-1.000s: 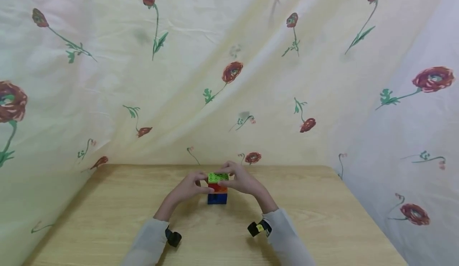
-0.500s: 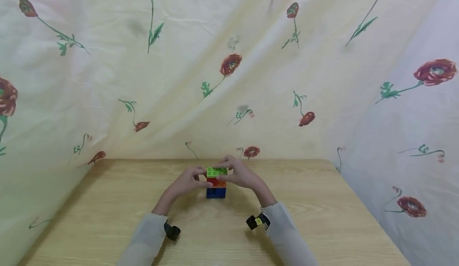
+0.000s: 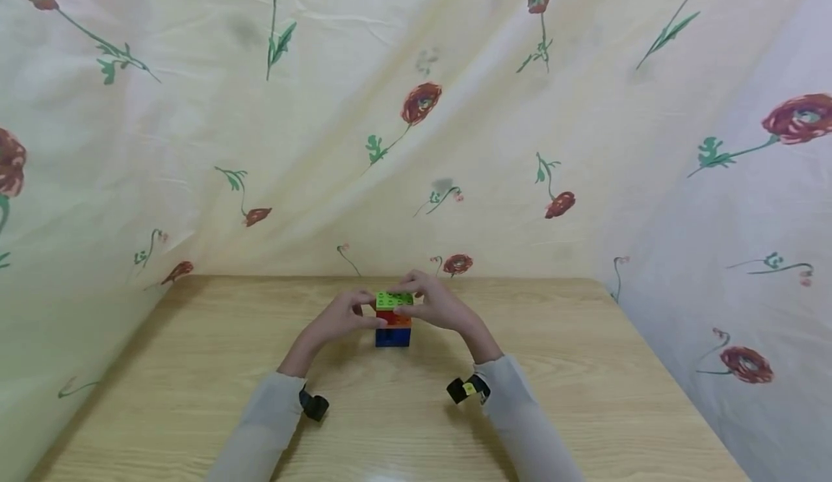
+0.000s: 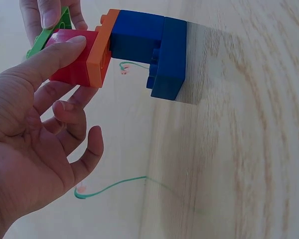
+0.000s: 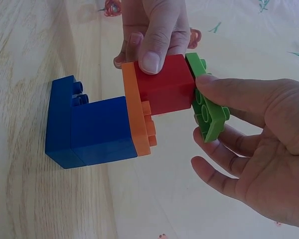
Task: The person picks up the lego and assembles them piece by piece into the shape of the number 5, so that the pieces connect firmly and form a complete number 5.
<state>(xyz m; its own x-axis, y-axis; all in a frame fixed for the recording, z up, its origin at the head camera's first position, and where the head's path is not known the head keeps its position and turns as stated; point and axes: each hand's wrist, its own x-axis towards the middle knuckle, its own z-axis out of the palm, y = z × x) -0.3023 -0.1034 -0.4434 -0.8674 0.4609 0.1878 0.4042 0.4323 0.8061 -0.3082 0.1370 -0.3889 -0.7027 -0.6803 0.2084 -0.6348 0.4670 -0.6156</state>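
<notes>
A small stack of toy bricks (image 3: pixel 393 319) stood on the wooden table (image 3: pixel 195 395), toward the middle of its far edge, close to the flowered cloth (image 3: pixel 325 142) hung behind it. From the bottom up it was built of a blue brick (image 5: pixel 92 130), a thin orange plate (image 5: pixel 136 109), a red brick (image 5: pixel 164 85) and a green plate (image 5: pixel 209 112) on top. The left hand (image 3: pixel 338 321) pinched the red brick between thumb and fingers from the left side. The right hand (image 3: pixel 437 310) pinched the green plate at the top, thumb on its near edge and fingers curled over the far side. Both sleeves (image 3: pixel 520 424) reached in from the near edge.
</notes>
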